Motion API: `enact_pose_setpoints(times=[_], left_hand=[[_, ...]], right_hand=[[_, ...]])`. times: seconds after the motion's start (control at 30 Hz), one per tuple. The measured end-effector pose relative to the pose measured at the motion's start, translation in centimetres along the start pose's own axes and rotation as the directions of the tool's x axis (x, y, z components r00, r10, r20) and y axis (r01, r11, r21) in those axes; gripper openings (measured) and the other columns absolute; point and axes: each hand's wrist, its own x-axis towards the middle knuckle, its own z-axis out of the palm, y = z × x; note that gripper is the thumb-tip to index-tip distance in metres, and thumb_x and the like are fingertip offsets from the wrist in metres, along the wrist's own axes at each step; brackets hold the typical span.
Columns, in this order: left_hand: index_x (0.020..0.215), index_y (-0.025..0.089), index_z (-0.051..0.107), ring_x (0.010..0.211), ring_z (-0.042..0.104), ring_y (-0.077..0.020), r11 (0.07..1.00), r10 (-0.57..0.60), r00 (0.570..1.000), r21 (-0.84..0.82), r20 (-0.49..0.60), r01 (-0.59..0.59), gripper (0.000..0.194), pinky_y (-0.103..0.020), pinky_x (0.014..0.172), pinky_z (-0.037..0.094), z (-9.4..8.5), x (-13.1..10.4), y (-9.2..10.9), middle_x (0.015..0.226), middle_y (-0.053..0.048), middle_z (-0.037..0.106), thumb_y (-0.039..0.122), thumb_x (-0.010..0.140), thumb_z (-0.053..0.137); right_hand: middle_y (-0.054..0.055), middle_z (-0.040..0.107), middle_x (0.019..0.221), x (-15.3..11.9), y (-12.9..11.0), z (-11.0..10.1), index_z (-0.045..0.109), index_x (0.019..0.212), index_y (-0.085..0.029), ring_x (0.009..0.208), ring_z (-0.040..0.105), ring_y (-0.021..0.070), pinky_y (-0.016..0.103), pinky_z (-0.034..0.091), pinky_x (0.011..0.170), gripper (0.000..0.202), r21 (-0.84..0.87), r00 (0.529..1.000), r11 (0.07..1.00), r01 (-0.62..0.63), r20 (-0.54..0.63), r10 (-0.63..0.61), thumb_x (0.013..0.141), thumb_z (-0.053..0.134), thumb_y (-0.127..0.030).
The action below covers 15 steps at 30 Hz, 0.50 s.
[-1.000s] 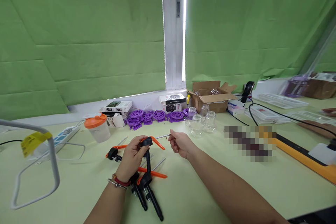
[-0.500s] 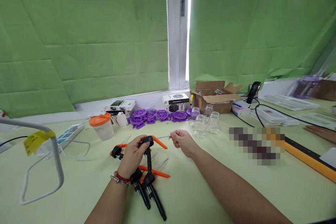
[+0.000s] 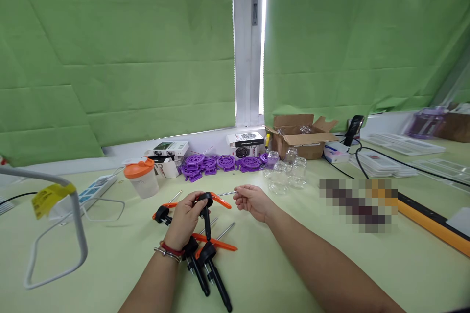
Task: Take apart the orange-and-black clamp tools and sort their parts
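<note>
My left hand (image 3: 188, 215) is closed around the round black head of a black-handled tool (image 3: 206, 215) with an orange arm (image 3: 220, 200). A thin metal rod (image 3: 225, 193) runs from that tool toward the right. At its far end my right hand (image 3: 253, 202) pinches the rod between thumb and fingers. Under and beside my left hand lie several like tools, among them one black handle (image 3: 220, 279) at the front and a black head (image 3: 161, 214) to the left. Their orange arms (image 3: 216, 242) and metal rods cross one another; my left hand hides part of them.
Purple plastic wheel-shaped parts (image 3: 225, 162) lie along the back, near small printed boxes (image 3: 245, 150). Clear jars (image 3: 279, 178) stand before an open carton (image 3: 303, 149). An orange-lidded cup (image 3: 145, 181), a power strip (image 3: 99, 186) and a bent grey frame (image 3: 79, 225) are left.
My hands keep nearly the same hold, with the right hand's fingers shifted slightly on the rod. Another person's hand at the far right has left the view.
</note>
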Motion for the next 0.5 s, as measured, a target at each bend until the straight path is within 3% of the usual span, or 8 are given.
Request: enact_pose_setpoints(times=[0.13, 0.3, 0.5], left_hand=[[0.095, 0.016, 0.060, 0.064, 0.062, -0.0154, 1.000, -0.014, 1.000, -0.005, -0.011, 0.014, 0.031, -0.029, 0.064, 0.051, 0.0, 0.1, -0.1, 0.080, -0.001, 0.063, 0.039, 0.075, 0.058], [0.085, 0.015, 0.059, 0.054, 0.059, -0.0141, 0.982, -0.153, 0.988, -0.115, -0.019, 0.150, 0.027, -0.027, 0.054, 0.049, 0.2, 0.1, 0.2, 0.064, 0.000, 0.059, 0.040, 0.073, 0.058], [0.071, 0.017, 0.056, 0.046, 0.053, -0.0131, 0.939, -0.261, 0.965, -0.233, 0.000, 0.254, 0.019, -0.025, 0.047, 0.045, 0.0, 0.3, 0.0, 0.053, 0.001, 0.055, 0.036, 0.074, 0.058]], right_hand=[[0.000, 0.059, 0.056, 0.6, 0.5, -0.1, 0.059, 0.071, -0.013, 0.044, 0.050, 0.0078, 0.023, 0.038, 0.044, 0.020, -0.042, 0.999, 0.998, 0.042, -0.023, -0.043, 0.068, 0.072, -0.028], [0.000, 0.062, 0.060, 1.2, 0.9, -0.3, 0.064, 0.072, -0.012, 0.052, 0.055, 0.0101, 0.027, 0.046, 0.054, 0.030, -0.106, 0.976, 0.973, 0.205, -0.052, -0.211, 0.053, 0.080, -0.029], [-0.001, 0.061, 0.055, 1.1, 0.7, -0.1, 0.066, 0.072, -0.013, 0.053, 0.056, 0.0114, 0.029, 0.047, 0.057, 0.031, -0.099, 0.968, 0.963, 0.250, -0.011, -0.252, 0.052, 0.080, -0.032]])
